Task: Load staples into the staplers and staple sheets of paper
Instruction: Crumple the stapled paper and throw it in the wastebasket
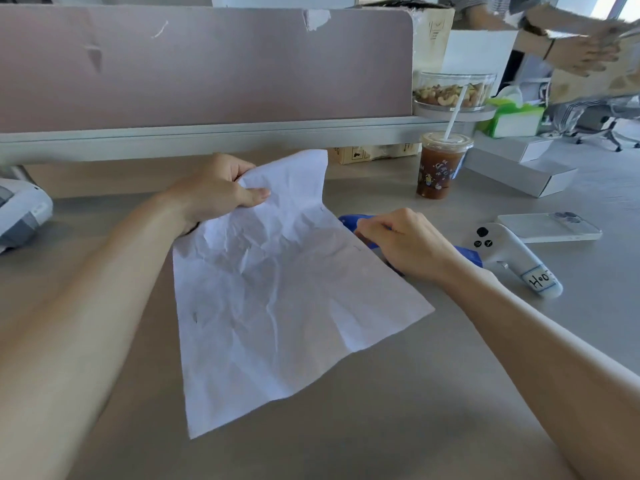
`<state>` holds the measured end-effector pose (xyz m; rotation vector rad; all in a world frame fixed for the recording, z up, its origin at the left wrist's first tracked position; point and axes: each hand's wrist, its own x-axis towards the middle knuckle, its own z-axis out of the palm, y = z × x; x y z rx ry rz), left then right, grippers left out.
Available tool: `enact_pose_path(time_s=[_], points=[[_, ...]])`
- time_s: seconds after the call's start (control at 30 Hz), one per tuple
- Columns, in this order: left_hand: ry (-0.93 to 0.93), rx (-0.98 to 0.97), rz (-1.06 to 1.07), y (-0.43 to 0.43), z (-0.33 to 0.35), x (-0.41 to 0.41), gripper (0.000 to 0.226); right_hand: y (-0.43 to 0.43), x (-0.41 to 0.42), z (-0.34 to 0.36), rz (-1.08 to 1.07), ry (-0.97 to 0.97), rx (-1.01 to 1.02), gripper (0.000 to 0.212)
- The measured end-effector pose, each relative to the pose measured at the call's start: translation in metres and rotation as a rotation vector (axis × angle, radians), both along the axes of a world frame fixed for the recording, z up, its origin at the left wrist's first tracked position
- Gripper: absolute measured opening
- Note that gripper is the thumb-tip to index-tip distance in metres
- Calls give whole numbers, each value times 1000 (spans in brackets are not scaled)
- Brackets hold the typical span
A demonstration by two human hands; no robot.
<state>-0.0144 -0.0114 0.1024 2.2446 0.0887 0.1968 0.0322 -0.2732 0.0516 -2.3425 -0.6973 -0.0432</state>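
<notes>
left hand (214,195) pinches far corner of paper (277,289), crumpled on desk (381,427) | right hand (401,244) closed on blue stapler (467,254) at paper's right edge | staple marks already along edges; likely mid-stapling, more left; loading state unclear

The white sheet of paper (277,278) is matt and heavily creased, its surface rumpled all over. The blue plastic stapler (464,252) looks smooth with a slight sheen. The beige desk top (381,427) is smooth and matt. The white plastic controller (512,254) is smooth, bearing a paper label. The clear plastic cup (438,171) is glossy. The mauve divider panel (207,67) is matt and scuffed.
</notes>
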Motion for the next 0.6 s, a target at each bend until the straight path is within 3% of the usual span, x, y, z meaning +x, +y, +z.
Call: enact_pose_path(time_s=[0.1, 0.17, 0.27, 0.37, 0.4, 0.5, 0.53, 0.6], points=[[-54, -39, 44, -1, 2, -13, 16, -3, -10, 11, 83, 269, 174, 44], [-86, -80, 71, 1, 2, -19, 21, -7, -15, 13, 173, 377, 176, 34], [-147, -167, 119, 4, 0, -30, 22, -10, -17, 8, 239, 400, 155, 15], [-150, -210, 151, 8, -6, -35, 14, -11, -19, 2, 220, 432, 214, 14], [-151, -130, 171, 9, -10, -34, 24, -12, -19, -1, 218, 417, 204, 14], [-271, 366, 224, 6, -15, -27, 83, -14, -21, -6, 232, 354, 114, 15], [-349, 484, 179, -1, -13, -26, 93, -13, -21, -7, 243, 328, 74, 15], [-458, 656, -34, -23, -9, -24, 91, -13, -23, -9, 274, 285, 3, 18]])
